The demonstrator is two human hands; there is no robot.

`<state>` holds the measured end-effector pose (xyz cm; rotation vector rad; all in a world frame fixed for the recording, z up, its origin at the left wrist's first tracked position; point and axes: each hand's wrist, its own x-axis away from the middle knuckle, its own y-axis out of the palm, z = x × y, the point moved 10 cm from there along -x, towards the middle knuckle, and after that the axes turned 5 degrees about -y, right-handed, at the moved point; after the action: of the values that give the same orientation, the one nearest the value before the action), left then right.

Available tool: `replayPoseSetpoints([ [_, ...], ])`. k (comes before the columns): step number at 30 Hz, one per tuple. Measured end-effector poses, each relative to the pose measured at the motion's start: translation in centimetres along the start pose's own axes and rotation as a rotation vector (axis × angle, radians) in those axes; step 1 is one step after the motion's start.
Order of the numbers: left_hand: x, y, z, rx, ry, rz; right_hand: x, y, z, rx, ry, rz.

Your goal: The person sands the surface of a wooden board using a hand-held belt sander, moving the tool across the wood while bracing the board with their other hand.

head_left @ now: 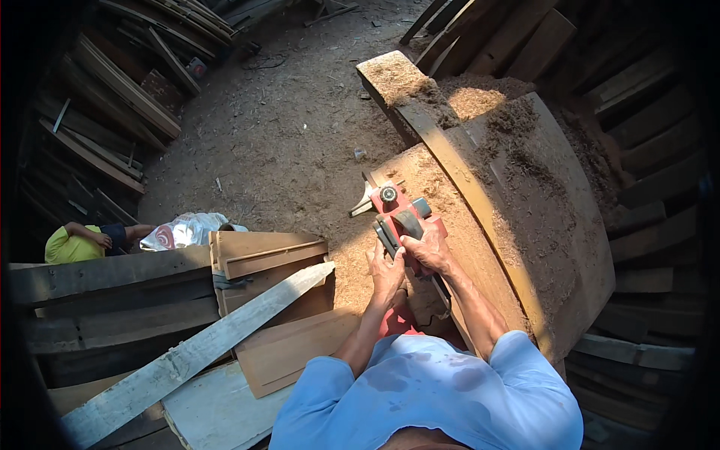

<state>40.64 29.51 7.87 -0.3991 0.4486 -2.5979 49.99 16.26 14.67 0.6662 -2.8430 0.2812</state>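
Floor: brown earth, littered with chips
Person: at the left, yellow shirt, partly hidden behind stacked boards
Sack: white, just beside the person
Pale plank: slanting across the near left
Plank pile: far left
Shaded timber: rows along the right

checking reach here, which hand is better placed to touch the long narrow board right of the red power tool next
Probably the right hand, which is nearer the long narrow board; the left hand sits farther left. Both touch the red power tool, though.
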Motion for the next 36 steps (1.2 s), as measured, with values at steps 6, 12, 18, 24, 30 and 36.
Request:
replayPoseSetpoints([
  [6, -7.2, -2.3, 1.7, -0.051, 0.139, 0.103, -7.5, 1.8, -2.0, -0.053, -0.095, -0.054],
  [12, -12.9, -2.1, -0.1, 0.157, 0.060, 0.106, -11.6, 2.1, -3.7, -0.004, -0.167, -0.042],
  [18, -4.4, -0.9, 0.1, -0.036, 0.029, 0.104, -5.4, 0.8, 0.4, 0.031, -0.148, -0.028],
  [24, 7.1, 0.9, 0.9, -0.099, -0.122, -0.023, 5.7, -1.4, 3.7, -0.054, -0.042, -0.041],
  [30, 5.4, 1.7, -3.2, 0.214, -0.164, 0.027, 4.3, -0.9, 2.8, 0.056, -0.077, -0.006],
  [36, -5.3, -0.6, 1.5, -0.011, 0.048, 0.142, -6.5, 0.3, 1.2, 0.101, -0.219, 0.036],
])
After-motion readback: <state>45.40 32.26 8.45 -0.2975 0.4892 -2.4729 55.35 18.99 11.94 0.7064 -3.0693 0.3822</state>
